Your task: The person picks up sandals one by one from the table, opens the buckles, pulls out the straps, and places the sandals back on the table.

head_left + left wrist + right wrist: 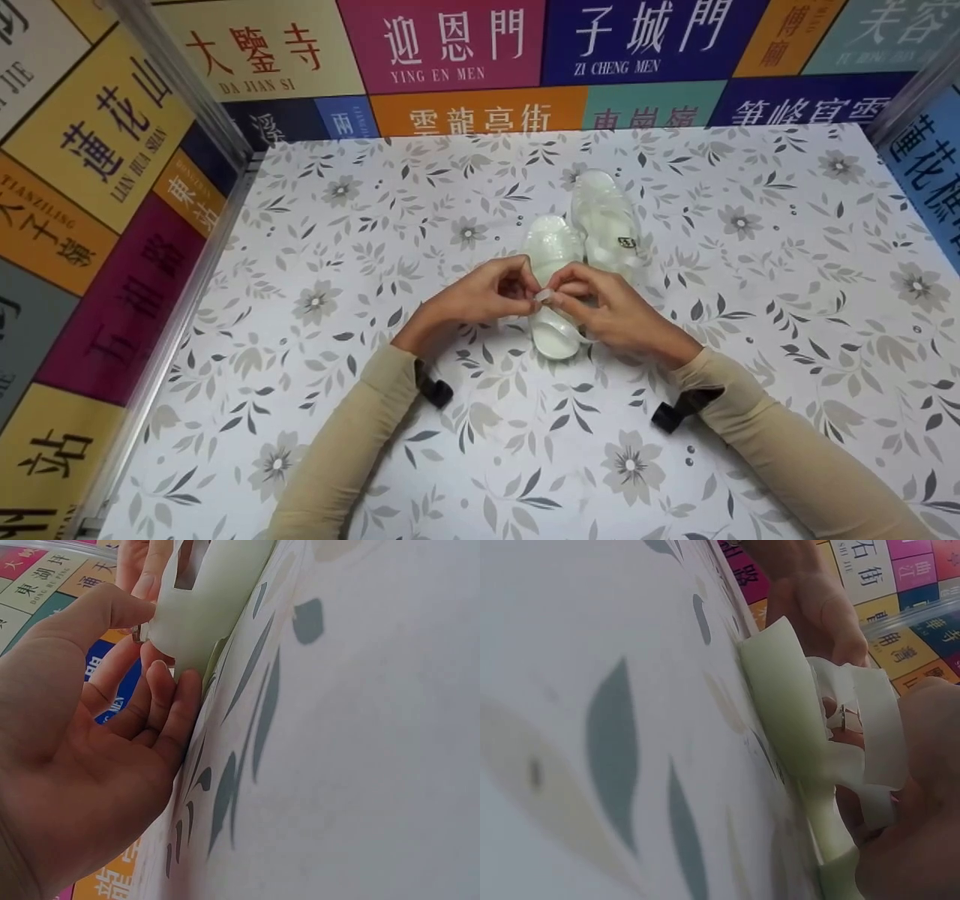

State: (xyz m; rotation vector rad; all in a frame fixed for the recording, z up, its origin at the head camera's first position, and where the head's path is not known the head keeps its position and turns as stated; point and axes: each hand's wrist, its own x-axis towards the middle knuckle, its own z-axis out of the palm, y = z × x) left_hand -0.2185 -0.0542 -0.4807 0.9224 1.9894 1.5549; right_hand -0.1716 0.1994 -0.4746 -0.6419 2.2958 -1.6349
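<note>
A pale, glossy sandal [555,343] lies on the table, its toe pointing away from me. Both hands meet above its middle at a whitish ankle strap [543,296]. My left hand [495,291] pinches the strap from the left between thumb and fingers; my right hand [613,309] pinches it from the right. In the right wrist view, a small metal buckle [843,718] shows behind the pale strap band [881,727]. Fingertips partly hide where the strap ends meet. The matching sandal [600,202] lies beyond, slightly right.
White floral paper [315,397] covers the table. Colourful panels with Chinese lettering [457,45] stand along the back, left and right edges. Each wrist carries a small black camera, such as the left one [436,391].
</note>
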